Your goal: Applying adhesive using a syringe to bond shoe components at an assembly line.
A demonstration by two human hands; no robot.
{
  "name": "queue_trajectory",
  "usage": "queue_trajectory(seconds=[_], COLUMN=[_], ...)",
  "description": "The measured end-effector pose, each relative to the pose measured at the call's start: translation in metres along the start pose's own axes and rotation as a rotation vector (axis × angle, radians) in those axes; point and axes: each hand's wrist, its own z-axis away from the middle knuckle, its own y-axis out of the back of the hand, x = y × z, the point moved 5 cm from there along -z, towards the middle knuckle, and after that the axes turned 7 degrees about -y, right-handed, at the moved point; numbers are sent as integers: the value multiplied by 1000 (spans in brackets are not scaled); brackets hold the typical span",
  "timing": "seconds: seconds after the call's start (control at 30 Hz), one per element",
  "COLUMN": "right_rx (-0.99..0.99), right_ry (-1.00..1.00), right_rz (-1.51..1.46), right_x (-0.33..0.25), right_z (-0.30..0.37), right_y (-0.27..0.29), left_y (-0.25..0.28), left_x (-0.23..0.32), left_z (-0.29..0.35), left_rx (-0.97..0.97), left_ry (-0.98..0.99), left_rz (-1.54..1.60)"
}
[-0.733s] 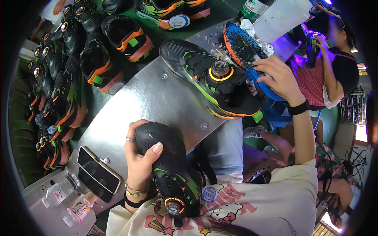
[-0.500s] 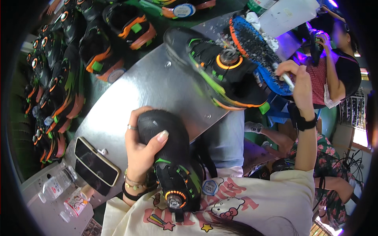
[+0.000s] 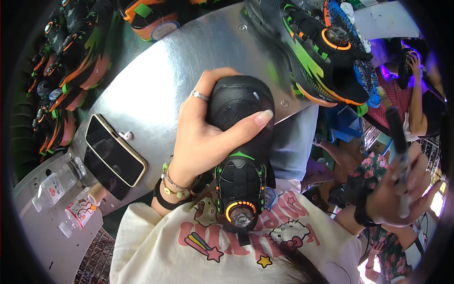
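Observation:
My left hand (image 3: 208, 123) is wrapped round the toe of a black shoe (image 3: 240, 165) that has green trim and a round dial with an orange ring. The shoe rests against my shirt, its heel toward me, and my thumb presses on the toe. Off to the right, my right hand (image 3: 402, 191) holds a slim dark pen-like tool (image 3: 396, 128) tip up; hand and tool are partly blurred, so its exact kind is unclear. A second shoe (image 3: 326, 57) of the same kind lies on the metal table (image 3: 156, 71) at the far right.
Several similar shoes (image 3: 80, 57) crowd the far left. A phone (image 3: 116, 151) and a white earbud (image 3: 126, 135) lie on the table at left, near clear bottles (image 3: 52, 189). A blue speckled pad (image 3: 347, 23) sits behind the second shoe. A co-worker (image 3: 416, 104) is at right.
My right hand has moved from the speckled pad down and right, the tool now pointing up. My left hand and the held shoe appear farther right and higher in view, and the view itself has shifted.

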Motion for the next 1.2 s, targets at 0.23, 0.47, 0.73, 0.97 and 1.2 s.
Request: queue_trajectory(seconds=[0.23,0.47,0.73,0.97,1.2], right_rx=[-345,-497,-488,-471,-444], right_ry=[-56,-83,-49,-16,22], right_rz=[-243,-334,-288,-256,-219], right_x=[8,10,17,18,19], right_z=[-13,-14,-16,-18,-13], right_y=[-107,-117,-113,-84,-76], left_y=[-2,0,-1,-3,-5], left_x=[-6,-8,-10,-9,-10], left_z=[-2,-1,-3,-5,-6], left_rx=[-79,-130,-137,-140,-133], left_ry=[-55,-21,-4,-14,4], left_rz=[6,26,36,-5,34])
